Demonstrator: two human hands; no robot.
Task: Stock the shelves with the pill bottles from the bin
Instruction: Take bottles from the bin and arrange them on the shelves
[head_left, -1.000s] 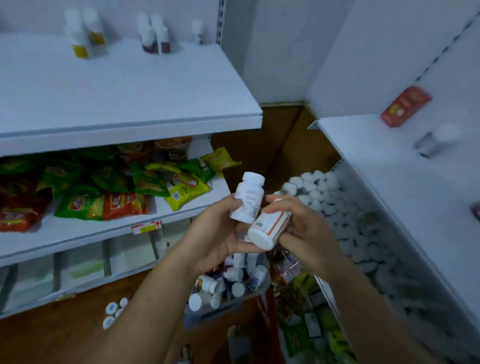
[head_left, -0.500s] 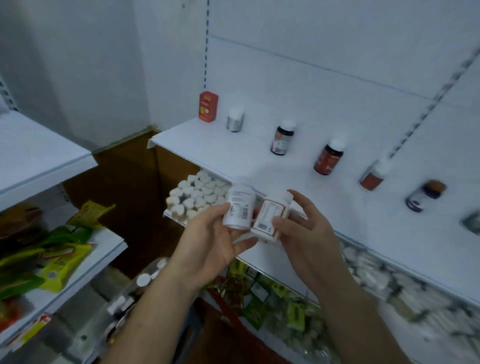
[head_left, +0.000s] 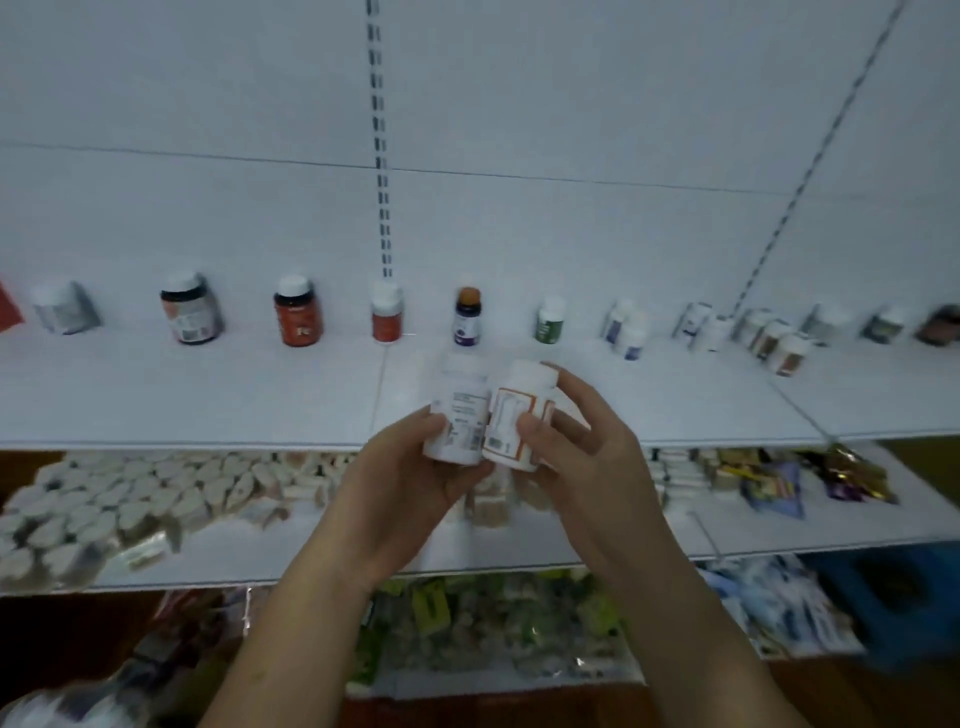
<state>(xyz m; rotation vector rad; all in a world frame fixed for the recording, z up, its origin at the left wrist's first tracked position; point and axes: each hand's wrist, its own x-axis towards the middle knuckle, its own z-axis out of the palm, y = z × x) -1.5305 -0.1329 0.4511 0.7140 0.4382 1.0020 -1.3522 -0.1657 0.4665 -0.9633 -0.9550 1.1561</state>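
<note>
I hold two white pill bottles side by side in front of the white top shelf (head_left: 208, 395). My left hand (head_left: 410, 478) is shut on the plain white bottle (head_left: 460, 410). My right hand (head_left: 587, 447) is shut on the white bottle with an orange-edged label (head_left: 514, 415). Both bottles stand roughly upright, touching, over the shelf's front edge. Along the back of that shelf runs a spaced row of bottles, among them a red one (head_left: 297, 312) and a dark one with an orange cap (head_left: 467, 317). The bin is out of view.
The shelf below holds many small white packs (head_left: 130, 499) on the left and coloured packets (head_left: 774, 483) on the right. Green-and-clear bags (head_left: 493, 634) fill the lowest level. A slotted upright (head_left: 381, 156) runs up the white back wall.
My view has swung right, from the corner and the left shelving to face this shelf head-on. Both hands kept their bottles, which now stand more upright.
</note>
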